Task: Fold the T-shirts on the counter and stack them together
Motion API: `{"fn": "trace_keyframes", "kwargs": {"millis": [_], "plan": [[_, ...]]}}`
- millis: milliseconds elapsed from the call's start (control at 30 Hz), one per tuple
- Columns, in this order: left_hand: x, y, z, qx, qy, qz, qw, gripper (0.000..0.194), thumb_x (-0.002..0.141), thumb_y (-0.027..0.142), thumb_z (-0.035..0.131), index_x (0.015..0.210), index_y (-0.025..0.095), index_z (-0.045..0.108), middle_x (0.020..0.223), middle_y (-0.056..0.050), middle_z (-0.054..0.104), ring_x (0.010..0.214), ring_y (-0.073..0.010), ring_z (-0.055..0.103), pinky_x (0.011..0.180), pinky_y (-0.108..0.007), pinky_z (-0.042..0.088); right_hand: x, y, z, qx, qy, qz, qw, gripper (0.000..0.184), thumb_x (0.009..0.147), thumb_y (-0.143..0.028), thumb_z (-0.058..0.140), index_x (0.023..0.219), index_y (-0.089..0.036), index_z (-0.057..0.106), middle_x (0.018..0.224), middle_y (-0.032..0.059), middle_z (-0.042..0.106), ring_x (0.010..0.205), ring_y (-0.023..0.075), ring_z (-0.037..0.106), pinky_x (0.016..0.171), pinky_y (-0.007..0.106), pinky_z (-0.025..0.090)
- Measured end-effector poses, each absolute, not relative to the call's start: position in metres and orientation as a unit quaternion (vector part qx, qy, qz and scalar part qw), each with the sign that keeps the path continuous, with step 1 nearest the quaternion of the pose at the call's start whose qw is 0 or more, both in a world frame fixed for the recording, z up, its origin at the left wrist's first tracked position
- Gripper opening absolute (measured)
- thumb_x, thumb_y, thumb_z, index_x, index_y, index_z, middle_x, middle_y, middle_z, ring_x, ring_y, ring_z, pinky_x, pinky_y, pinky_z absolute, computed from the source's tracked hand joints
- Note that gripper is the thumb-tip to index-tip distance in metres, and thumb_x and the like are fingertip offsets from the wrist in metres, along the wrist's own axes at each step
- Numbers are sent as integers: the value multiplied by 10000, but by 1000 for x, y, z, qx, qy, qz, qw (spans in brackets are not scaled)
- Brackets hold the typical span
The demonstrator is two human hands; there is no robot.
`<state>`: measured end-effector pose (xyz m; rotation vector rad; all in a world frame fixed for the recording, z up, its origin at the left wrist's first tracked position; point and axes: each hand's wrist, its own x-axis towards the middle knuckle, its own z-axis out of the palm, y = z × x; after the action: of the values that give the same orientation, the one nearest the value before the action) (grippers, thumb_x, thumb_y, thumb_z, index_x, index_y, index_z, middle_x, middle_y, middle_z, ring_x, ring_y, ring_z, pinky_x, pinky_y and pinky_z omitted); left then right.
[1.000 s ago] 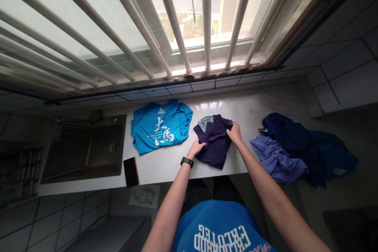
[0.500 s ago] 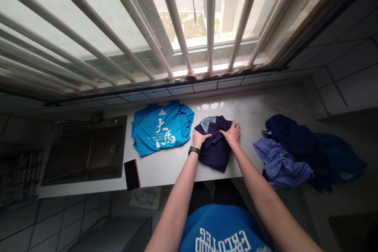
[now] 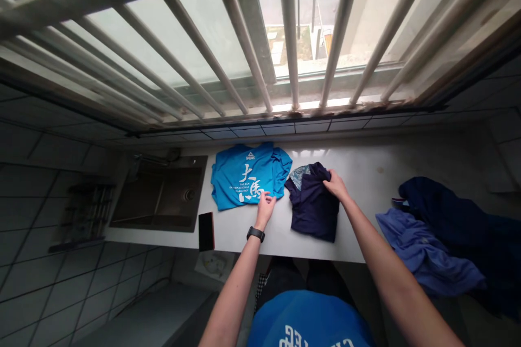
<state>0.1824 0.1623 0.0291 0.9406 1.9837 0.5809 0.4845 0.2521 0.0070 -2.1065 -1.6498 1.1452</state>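
Garment [image 3: 314, 214], dark navy and folded, is laid on the white counter [image 3: 360, 165], its upper right edge pinched by the right hand [image 3: 337, 184]. The left hand [image 3: 265, 210] is held with fingers loosely parted over the lower right corner of the printed blue shirt [image 3: 228, 176]; whether the shirt is touched cannot be told. Crumpled clothes [image 3: 427, 252] are heaped at the right.

Left hand [image 3: 266, 206]: left of the dark garment [image 3: 313, 206], apart from it, fingers loosely bent.
Right hand [image 3: 337, 184]: at the dark garment's upper right corner, seemingly pinching, fingertips partly hidden.
Left forearm [image 3: 236, 287]: extended forward.
Right forearm [image 3: 388, 265]: likewise.
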Motion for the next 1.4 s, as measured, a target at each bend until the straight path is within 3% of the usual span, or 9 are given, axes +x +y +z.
{"fn": "trace_keyframes", "kwargs": {"millis": [200,367,467,700,833,1000,1167,1333,1400], "plan": [[71,165,48,321,878,181,306,277,851,207,601,1122,164,555,950,-94,688,979,-249,676,938,-401,526,448,260,17,-761,-607,175,150,480,831,-161,485,1299,-70,541,1302,258,567,1210,366,525,1075,535,376],[7,177,52,292,916,133,241,421,814,233,645,1214,142,550,1258,-226,618,1305,-372,537,1115,-513,406,369,253,13,-640,-680,318,163,450,837,-160,452,1269,-124,572,1228,184,615,1153,295,573,1017,413,474],[-22,195,52,310,914,123,232,484,833,277,643,1275,120,525,1386,-253,543,1377,-384,473,1151,-519,368,324,267,8,-654,-652,336,186,474,848,-147,428,1299,-120,570,1244,186,624,1185,289,576,1031,412,481],[-60,255,33,365,879,137,274,586,842,368,703,1341,131,508,1386,-214,593,1294,-330,575,1063,-409,473,256,309,1,-668,-617,399,119,406,900,-269,545,1281,-132,581,1131,141,695,1072,266,653,961,347,498],[-69,269,20,369,865,132,314,373,859,325,674,1191,164,614,1215,-164,711,1178,-314,654,992,-385,510,239,311,-5,-676,-607,412,67,458,890,-274,583,1320,-130,519,1007,119,717,945,281,682,814,335,512],[-71,249,16,375,846,111,362,262,816,255,694,1063,175,664,1169,-153,741,1112,-302,688,947,-358,523,237,294,-5,-675,-620,398,47,290,872,-149,508,1148,-162,597,1061,140,713,992,288,670,826,329,486],[-70,202,27,363,846,74,383,182,796,247,689,959,178,652,1084,-150,752,1028,-308,714,905,-359,533,256,256,4,-671,-617,409,48,242,849,-174,530,1069,-180,630,977,112,714,917,266,676,815,326,501],[-66,165,38,301,912,43,277,580,765,522,735,1163,133,571,1313,-276,618,1312,-425,547,1055,-499,452,282,225,15,-776,-537,303,135,449,908,-278,473,1315,-100,532,1257,215,619,1178,315,608,996,399,473],[-61,162,40,275,919,36,280,708,715,589,769,1192,111,556,1322,-310,600,1303,-448,548,1041,-510,462,283,218,18,-806,-497,293,129,565,890,-333,546,1378,-57,476,1297,263,590,1214,358,595,1006,423,472]]}}
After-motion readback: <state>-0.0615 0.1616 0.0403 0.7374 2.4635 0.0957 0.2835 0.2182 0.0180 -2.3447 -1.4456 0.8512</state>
